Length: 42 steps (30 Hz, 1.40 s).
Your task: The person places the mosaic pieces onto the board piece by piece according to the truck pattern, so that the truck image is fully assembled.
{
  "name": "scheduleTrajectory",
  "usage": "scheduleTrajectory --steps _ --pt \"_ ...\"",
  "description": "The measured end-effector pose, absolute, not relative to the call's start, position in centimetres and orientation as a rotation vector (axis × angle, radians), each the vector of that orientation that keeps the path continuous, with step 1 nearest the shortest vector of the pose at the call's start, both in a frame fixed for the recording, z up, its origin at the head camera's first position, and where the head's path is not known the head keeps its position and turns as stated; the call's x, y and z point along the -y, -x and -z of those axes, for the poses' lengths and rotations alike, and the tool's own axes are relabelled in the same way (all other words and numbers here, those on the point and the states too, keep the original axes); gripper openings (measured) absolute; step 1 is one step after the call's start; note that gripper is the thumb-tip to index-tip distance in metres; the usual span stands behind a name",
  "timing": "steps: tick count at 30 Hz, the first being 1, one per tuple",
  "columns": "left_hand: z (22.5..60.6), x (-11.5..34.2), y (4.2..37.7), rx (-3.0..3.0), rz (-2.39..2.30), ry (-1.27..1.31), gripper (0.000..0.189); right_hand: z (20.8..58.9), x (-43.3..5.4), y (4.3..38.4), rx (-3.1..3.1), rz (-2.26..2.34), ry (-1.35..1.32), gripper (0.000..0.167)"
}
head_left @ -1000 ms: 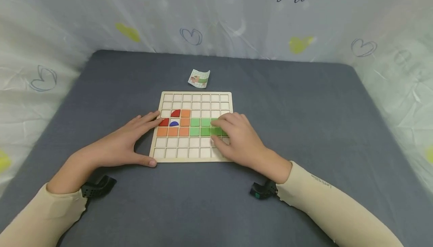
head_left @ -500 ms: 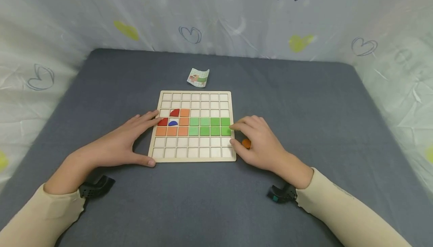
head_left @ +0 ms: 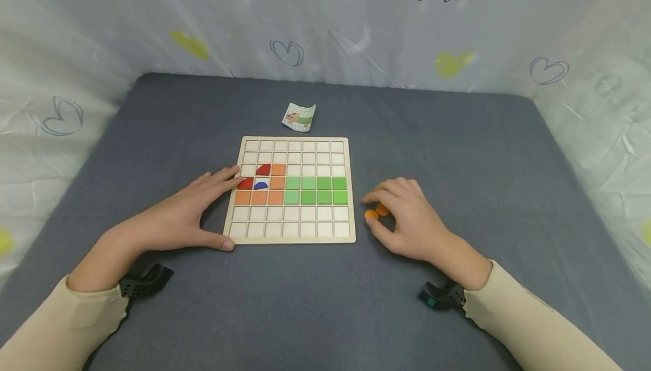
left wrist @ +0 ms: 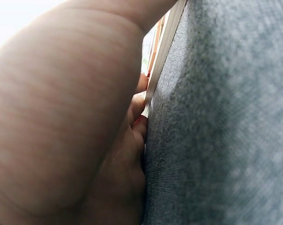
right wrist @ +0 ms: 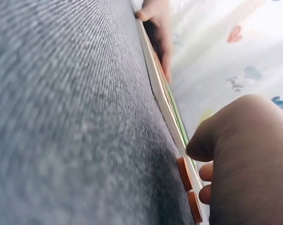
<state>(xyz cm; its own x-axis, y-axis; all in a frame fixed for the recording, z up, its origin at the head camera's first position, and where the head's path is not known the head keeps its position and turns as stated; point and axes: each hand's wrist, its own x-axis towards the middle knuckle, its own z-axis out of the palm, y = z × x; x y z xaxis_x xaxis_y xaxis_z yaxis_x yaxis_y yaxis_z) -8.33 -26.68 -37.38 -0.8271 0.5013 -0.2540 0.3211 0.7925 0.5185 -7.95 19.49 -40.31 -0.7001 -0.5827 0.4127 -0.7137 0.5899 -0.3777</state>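
Observation:
A light wooden grid board (head_left: 290, 241) lies in the middle of the table. Red, orange and green pieces fill some of its cells, along with a white piece bearing a blue half-round (head_left: 261, 184). My left hand (head_left: 178, 218) spreads against the board's left side, fingers on the edge and thumb at the near corner. Right of the board, my right hand (head_left: 407, 218) arches loosely over two orange round pieces (head_left: 372, 214) on the table. Its thumb tip is right at the nearer one. The right wrist view shows both orange pieces (right wrist: 184, 173) lying close together below the fingers.
Behind the board lies a small, slightly curled picture card (head_left: 299, 117) with a coloured grid design. A dark grey cloth covers the table (head_left: 458, 151). A pale printed curtain (head_left: 335, 21) hangs around the back and sides.
My right hand has moved right, off the board's green squares and onto the table beside it. The green squares and both orange round pieces have come into view. My left hand has stayed put.

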Motion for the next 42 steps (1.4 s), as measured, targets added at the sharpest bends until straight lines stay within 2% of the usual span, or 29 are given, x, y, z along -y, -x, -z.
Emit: scheduleTrajectory --steps 6,14,27,42 --pt "37.53 26.68 8.33 -2.599 -0.653 -0.618 0.135 40.46 -20.00 7.67 2.603 -0.759 -1.107 0.029" --pt "37.46 26.66 8.11 -2.599 -0.655 -0.603 0.135 40.41 -20.07 7.80 2.601 -0.755 -1.142 0.017" --pt "37.32 26.60 8.03 -2.596 -0.651 -0.591 0.136 40.88 -19.95 7.99 2.547 -0.824 -1.128 0.014" --pt "37.25 26.60 8.30 -2.605 -0.630 -0.613 0.130 40.68 -19.24 8.27 2.512 -0.934 -1.122 0.020"
